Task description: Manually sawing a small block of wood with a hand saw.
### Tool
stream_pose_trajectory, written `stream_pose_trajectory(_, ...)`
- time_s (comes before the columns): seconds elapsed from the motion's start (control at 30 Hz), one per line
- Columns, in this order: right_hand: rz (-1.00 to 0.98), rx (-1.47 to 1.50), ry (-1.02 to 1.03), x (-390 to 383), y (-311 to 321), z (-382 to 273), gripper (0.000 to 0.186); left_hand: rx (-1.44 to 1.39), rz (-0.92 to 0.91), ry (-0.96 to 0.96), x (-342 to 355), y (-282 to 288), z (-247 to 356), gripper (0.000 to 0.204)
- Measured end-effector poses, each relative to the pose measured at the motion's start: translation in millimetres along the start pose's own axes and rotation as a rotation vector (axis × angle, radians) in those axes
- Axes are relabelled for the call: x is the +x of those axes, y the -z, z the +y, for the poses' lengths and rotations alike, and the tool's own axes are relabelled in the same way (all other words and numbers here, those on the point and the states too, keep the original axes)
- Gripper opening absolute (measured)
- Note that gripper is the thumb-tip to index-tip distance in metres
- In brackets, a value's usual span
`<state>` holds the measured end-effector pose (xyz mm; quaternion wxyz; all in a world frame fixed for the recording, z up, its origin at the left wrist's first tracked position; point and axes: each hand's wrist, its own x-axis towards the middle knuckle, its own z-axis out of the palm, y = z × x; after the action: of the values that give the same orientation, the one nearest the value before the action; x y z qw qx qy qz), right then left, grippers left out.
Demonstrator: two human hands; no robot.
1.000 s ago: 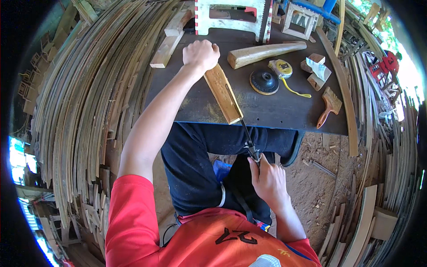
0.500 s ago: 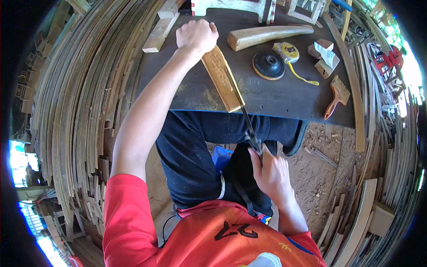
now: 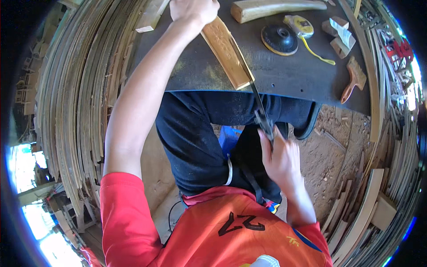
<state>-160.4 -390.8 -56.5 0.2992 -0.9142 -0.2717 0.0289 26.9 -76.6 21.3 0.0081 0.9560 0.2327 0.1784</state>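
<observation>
My left hand (image 3: pixel 193 10), fingers closed, grips the far end of a light wooden board (image 3: pixel 227 53) on the dark tabletop (image 3: pixel 302 73). A long, narrow saw-like blade (image 3: pixel 257 97) runs along the board's right edge and sticks out past the near end, over the table's edge. My right hand (image 3: pixel 282 158) is closed around its dark handle (image 3: pixel 266 125), above my lap. To the right of the board lie a round black pad (image 3: pixel 279 42) and a yellow tape measure (image 3: pixel 298 25).
A carved wooden length (image 3: pixel 278 10), small blocks (image 3: pixel 338 40), a brush (image 3: pixel 353 80) and a long strip (image 3: pixel 369 66) lie on the table. Long wooden strips (image 3: pixel 71 102) are stacked left and right. A pale block (image 3: pixel 149 18) sits at the back left.
The view has shifted, so the table sits higher in the picture. My right hand and the tool have drawn slightly back from the board's near end. My left hand keeps its hold.
</observation>
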Motion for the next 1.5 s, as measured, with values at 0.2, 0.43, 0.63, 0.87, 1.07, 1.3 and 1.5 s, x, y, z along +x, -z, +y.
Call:
stream_pose_trajectory(0.2, 0.015, 0.026, 0.034, 42, -10, -19, 0.035, 0.029, 0.129, -0.059, 2, -4, -18, 0.048)
stream_pose_trajectory(0.43, -0.018, -0.058, 0.001, 6, -1, -6, 0.028, -0.041, 0.036, -0.018, -3, -7, -11, 0.047)
stream_pose_trajectory(0.63, 0.030, 0.075, 0.016, 31, -11, -20, 0.030, -0.039, 0.044, -0.035, -2, -6, -23, 0.047)
stream_pose_trajectory(0.87, 0.030, 0.034, -0.021, 23, -4, -24, 0.040, -0.096, 0.018, -0.010, 10, -9, -19, 0.046)
stream_pose_trajectory(1.07, 0.149, 0.058, 0.054, 56, -16, -24, 0.045, -0.095, -0.124, -0.115, 2, 6, -18, 0.033)
stream_pose_trajectory(1.3, 0.151, 0.121, 0.198, -2, -11, -11, 0.035, -0.231, -0.018, -0.001, -9, -6, -30, 0.033)
stream_pose_trajectory(1.5, 0.112, 0.030, 0.082, 66, -12, -50, 0.042, -0.213, -0.032, -0.075, -6, -2, -29, 0.032)
